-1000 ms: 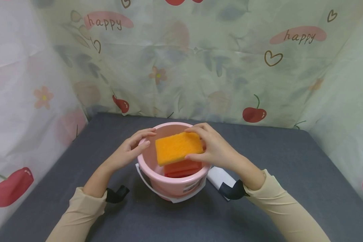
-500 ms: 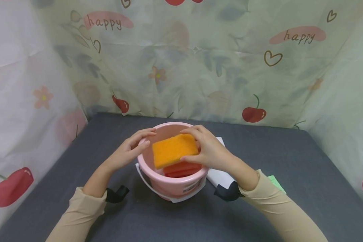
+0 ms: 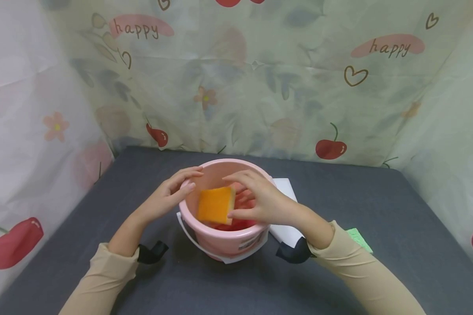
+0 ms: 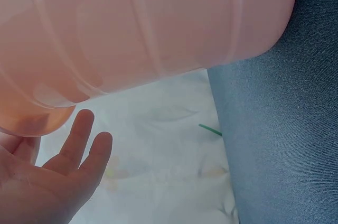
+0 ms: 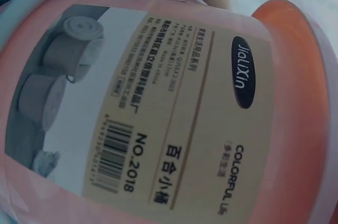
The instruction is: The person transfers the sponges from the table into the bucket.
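Observation:
A pink bucket [image 3: 232, 246] stands on the table, a white handle hanging at its front. My left hand [image 3: 166, 199] holds the bucket's left rim, the thumb over the inner side. In the left wrist view two fingers of the left hand [image 4: 58, 182] extend freely beside the bucket wall. My right hand [image 3: 270, 199] reaches over the right rim, fingers spread. An orange sponge [image 3: 216, 205] with a pale layer sits tilted inside the bucket, at the right thumb's tip and not gripped. Red items [image 3: 242, 224] lie beneath it, partly hidden.
White flat objects [image 3: 285, 188] lie right of the bucket, partly behind the right arm. A light green item [image 3: 359, 239] shows beside the right sleeve. A printed curtain [image 3: 256, 87] borders the dark table [image 3: 228, 293]. A printed label [image 5: 174, 108] fills the right wrist view.
The right hand has moved left and lower with the orange sponge and let it go; the sponge has turned and sunk deeper in the bucket. The left hand has not moved.

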### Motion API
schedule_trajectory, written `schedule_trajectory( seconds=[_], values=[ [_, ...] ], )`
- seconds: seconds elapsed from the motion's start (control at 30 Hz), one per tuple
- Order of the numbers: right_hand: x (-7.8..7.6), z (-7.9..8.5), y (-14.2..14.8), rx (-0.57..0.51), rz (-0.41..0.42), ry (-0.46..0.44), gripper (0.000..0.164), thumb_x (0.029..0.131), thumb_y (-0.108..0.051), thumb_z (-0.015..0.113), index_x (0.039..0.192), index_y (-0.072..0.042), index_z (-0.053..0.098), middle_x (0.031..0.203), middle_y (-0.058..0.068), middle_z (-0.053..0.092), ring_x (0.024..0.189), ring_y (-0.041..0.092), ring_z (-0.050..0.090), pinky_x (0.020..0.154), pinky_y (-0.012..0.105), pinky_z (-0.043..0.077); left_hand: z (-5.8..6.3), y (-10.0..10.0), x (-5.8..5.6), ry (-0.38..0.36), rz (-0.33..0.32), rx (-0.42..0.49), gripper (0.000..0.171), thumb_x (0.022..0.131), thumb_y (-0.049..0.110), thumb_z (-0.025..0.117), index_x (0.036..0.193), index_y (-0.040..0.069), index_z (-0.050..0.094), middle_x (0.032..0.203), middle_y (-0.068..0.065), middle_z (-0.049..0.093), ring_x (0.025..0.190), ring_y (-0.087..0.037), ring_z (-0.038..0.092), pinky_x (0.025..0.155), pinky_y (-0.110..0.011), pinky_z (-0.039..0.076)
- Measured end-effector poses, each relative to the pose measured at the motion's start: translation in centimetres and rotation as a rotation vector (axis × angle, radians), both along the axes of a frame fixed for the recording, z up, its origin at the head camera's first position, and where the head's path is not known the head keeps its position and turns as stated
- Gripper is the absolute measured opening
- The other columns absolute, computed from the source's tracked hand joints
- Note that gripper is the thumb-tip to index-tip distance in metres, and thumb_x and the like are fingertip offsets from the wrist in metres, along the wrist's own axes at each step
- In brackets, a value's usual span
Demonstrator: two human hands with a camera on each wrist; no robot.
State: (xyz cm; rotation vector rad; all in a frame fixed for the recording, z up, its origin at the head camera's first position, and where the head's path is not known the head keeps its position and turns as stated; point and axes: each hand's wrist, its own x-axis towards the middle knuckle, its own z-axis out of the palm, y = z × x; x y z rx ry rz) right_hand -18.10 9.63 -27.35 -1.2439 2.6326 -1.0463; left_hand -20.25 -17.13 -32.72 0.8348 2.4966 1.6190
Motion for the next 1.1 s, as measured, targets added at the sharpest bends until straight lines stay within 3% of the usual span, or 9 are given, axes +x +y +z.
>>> schedule_trajectory(
  seconds=[0.2, 0.33, 0.6, 0.77, 1.1],
  values=[
    [0.0, -0.2, -0.2, -0.001, 0.126, 0.090, 0.055, 0.079, -0.019, 0.074, 0.128, -0.006, 0.051, 0.123, 0.009, 0.060, 0.110, 0.020, 0.060, 0.090, 0.028, 0.052, 0.0, 0.0, 0.0, -0.006, 0.002, -0.001, 0.037, 0.097, 0.014, 0.045, 0.133, 0.008, 0.047, 0.149, -0.010, 0.034, 0.138, -0.032, 0.029, 0.106, -0.057, 0.032],
    [0.0, -0.2, -0.2, 0.001, 0.159, 0.112, 0.050, 0.081, -0.017, 0.072, 0.125, -0.006, 0.053, 0.122, 0.010, 0.061, 0.107, 0.017, 0.063, 0.091, 0.028, 0.051, 0.0, 0.0, 0.1, -0.006, 0.002, 0.001, 0.037, 0.097, 0.014, 0.046, 0.133, 0.008, 0.047, 0.149, -0.010, 0.034, 0.138, -0.032, 0.029, 0.106, -0.056, 0.032],
    [0.2, 0.5, 1.0, -0.051, 0.088, 0.092, 0.045, 0.081, -0.013, 0.071, 0.122, -0.003, 0.056, 0.120, 0.012, 0.061, 0.101, 0.019, 0.064, 0.088, 0.032, 0.053, 0.0, 0.0, 0.0, -0.006, 0.002, 0.000, 0.038, 0.097, 0.015, 0.046, 0.133, 0.007, 0.046, 0.149, -0.010, 0.034, 0.139, -0.032, 0.029, 0.107, -0.057, 0.032],
    [0.1, 1.0, 2.4, -0.081, 0.038, 0.072, 0.044, 0.082, -0.012, 0.070, 0.123, -0.007, 0.056, 0.121, 0.009, 0.061, 0.103, 0.021, 0.062, 0.089, 0.036, 0.053, 0.0, 0.0, 0.1, -0.006, 0.001, 0.004, 0.038, 0.097, 0.018, 0.046, 0.133, 0.006, 0.046, 0.149, -0.009, 0.034, 0.139, -0.032, 0.029, 0.107, -0.057, 0.032],
    [-0.7, 0.6, 5.6, -0.085, -0.101, 0.134, 0.041, 0.082, -0.011, 0.070, 0.121, -0.005, 0.058, 0.115, 0.009, 0.063, 0.099, 0.019, 0.065, 0.088, 0.036, 0.053, 0.0, 0.0, 0.1, 0.000, -0.004, 0.009, 0.039, 0.097, 0.018, 0.046, 0.133, 0.006, 0.046, 0.149, -0.010, 0.034, 0.138, -0.032, 0.029, 0.106, -0.056, 0.033]
  ],
)
